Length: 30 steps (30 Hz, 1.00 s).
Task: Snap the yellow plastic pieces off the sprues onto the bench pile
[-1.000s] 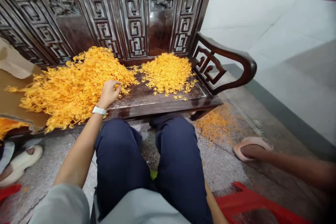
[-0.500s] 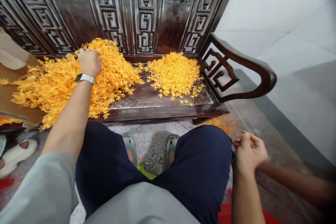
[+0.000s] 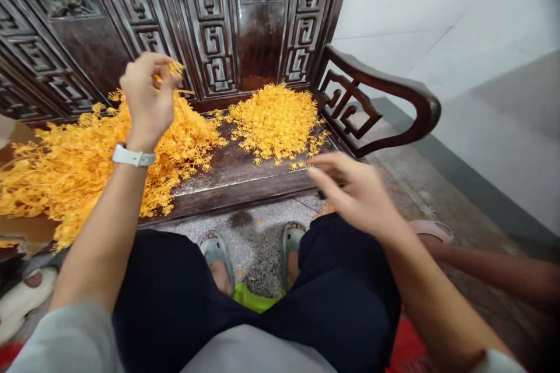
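My left hand [image 3: 147, 96], with a pale watch band at the wrist, is raised above the left pile and closed on a yellow plastic flower piece [image 3: 175, 68]. A thin stem sticks out past its fingers. Beneath it spreads a big tangled pile of yellow-orange plastic flower sprays [image 3: 87, 157] on the dark wooden bench. A smaller heap of loose yellow flower heads [image 3: 275, 119] lies to the right. My right hand [image 3: 356, 192], somewhat blurred, hovers over my right knee by the bench's front edge. Its thumb and fingers are apart, with nothing visible between them.
The carved wooden bench [image 3: 227, 183] has a tall back and a curved armrest [image 3: 394, 78] at the right, beside a white wall. Cardboard [image 3: 32, 227] shows at the left. Another person's foot in a pale shoe [image 3: 26, 303] is at lower left; a bare limb [image 3: 494, 271] is at right.
My left hand has lifted out of the left pile with a flower piece in its fingers. My right hand has moved from beside my knee in and up toward the bench, its fingers opening.
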Each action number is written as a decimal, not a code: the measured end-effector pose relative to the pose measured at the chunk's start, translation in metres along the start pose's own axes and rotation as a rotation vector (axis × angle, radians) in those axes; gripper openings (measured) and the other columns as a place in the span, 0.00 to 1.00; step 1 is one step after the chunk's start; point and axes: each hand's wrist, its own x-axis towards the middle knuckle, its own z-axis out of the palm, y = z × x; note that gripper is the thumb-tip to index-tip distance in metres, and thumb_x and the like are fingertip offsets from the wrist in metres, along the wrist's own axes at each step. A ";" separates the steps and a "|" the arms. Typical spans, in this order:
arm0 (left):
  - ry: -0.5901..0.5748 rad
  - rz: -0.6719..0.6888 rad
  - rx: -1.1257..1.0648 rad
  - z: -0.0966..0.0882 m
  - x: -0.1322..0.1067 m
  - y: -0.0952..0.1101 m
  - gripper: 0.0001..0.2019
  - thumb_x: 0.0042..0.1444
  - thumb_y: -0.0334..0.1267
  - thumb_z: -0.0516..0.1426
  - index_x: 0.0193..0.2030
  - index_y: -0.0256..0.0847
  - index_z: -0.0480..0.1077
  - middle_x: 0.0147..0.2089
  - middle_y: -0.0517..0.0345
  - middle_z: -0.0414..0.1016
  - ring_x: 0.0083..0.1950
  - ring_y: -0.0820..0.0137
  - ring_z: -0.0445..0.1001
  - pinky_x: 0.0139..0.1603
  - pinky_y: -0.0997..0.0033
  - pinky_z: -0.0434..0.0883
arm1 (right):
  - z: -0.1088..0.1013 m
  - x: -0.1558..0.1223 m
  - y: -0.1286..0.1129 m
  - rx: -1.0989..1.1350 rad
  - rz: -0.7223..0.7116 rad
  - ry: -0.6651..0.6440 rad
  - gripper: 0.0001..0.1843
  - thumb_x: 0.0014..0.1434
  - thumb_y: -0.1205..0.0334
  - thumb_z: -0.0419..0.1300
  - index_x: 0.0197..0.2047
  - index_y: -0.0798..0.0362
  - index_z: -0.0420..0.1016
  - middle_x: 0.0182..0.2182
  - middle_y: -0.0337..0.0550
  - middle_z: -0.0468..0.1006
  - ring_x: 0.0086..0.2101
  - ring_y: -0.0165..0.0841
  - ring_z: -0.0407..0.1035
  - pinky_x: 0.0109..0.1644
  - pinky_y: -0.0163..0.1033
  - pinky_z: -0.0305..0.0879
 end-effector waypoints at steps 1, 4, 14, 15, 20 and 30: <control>0.008 0.051 0.047 0.006 -0.010 0.014 0.11 0.68 0.39 0.68 0.52 0.39 0.75 0.41 0.64 0.71 0.43 0.70 0.62 0.61 0.60 0.60 | 0.012 0.023 -0.008 0.049 -0.038 -0.171 0.16 0.72 0.53 0.64 0.57 0.53 0.79 0.34 0.41 0.81 0.30 0.33 0.73 0.39 0.42 0.69; -0.018 0.267 0.036 0.024 -0.051 0.058 0.10 0.71 0.44 0.65 0.52 0.42 0.77 0.41 0.59 0.78 0.42 0.66 0.68 0.53 0.57 0.65 | 0.065 0.092 -0.011 0.052 -0.090 -0.323 0.32 0.69 0.50 0.66 0.69 0.58 0.69 0.44 0.51 0.82 0.41 0.41 0.77 0.50 0.50 0.74; -0.229 0.209 -0.176 0.036 -0.122 0.112 0.23 0.73 0.56 0.57 0.67 0.48 0.73 0.64 0.46 0.77 0.65 0.52 0.74 0.62 0.48 0.72 | 0.134 0.127 0.024 0.722 0.180 -0.293 0.07 0.65 0.61 0.63 0.35 0.52 0.72 0.32 0.42 0.76 0.34 0.34 0.71 0.46 0.43 0.72; -0.198 0.117 -0.205 0.035 -0.120 0.107 0.28 0.70 0.61 0.58 0.70 0.49 0.70 0.68 0.45 0.73 0.68 0.50 0.72 0.64 0.47 0.71 | 0.125 0.122 0.021 0.804 0.280 -0.298 0.09 0.68 0.58 0.63 0.37 0.52 0.73 0.31 0.42 0.75 0.32 0.32 0.70 0.42 0.41 0.71; -0.473 -0.322 -0.541 0.044 -0.127 0.089 0.39 0.62 0.71 0.61 0.68 0.44 0.68 0.60 0.41 0.77 0.54 0.57 0.78 0.56 0.53 0.75 | 0.085 0.108 0.009 0.985 0.610 -0.352 0.21 0.71 0.41 0.65 0.40 0.52 0.74 0.32 0.43 0.77 0.30 0.30 0.69 0.37 0.38 0.68; -0.858 -0.211 -0.275 0.075 -0.182 0.145 0.11 0.70 0.48 0.60 0.48 0.43 0.76 0.46 0.50 0.83 0.46 0.57 0.79 0.51 0.55 0.71 | 0.068 0.068 0.041 0.808 0.779 -0.279 0.23 0.72 0.42 0.64 0.35 0.53 0.76 0.26 0.39 0.66 0.28 0.30 0.57 0.33 0.40 0.55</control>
